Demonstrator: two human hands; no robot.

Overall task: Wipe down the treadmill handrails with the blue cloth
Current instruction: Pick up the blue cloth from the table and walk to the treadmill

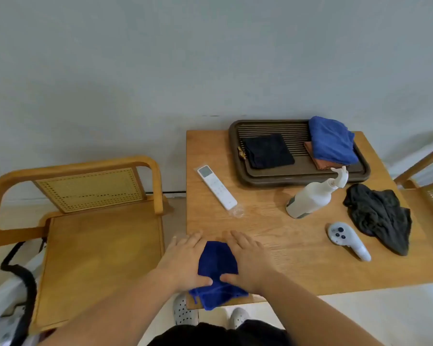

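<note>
A dark blue cloth (218, 260) lies at the near left corner of the wooden table (285, 236), its lower edge hanging over the table's front. My left hand (185, 260) lies flat on the cloth's left side, fingers straight and pointing away from me. My right hand (248, 260) presses flat on its right side, and the two thumbs nearly meet over the cloth's middle. No treadmill or handrail is in view.
A dark tray (298, 174) at the table's back holds a black cloth (268, 151) and a lighter blue towel (331, 141) on an orange cloth. A white remote (216, 187), a spray bottle (313, 196), a white controller (348, 239) and a crumpled black cloth (380, 216) lie on the table. A wooden chair (93, 221) stands left.
</note>
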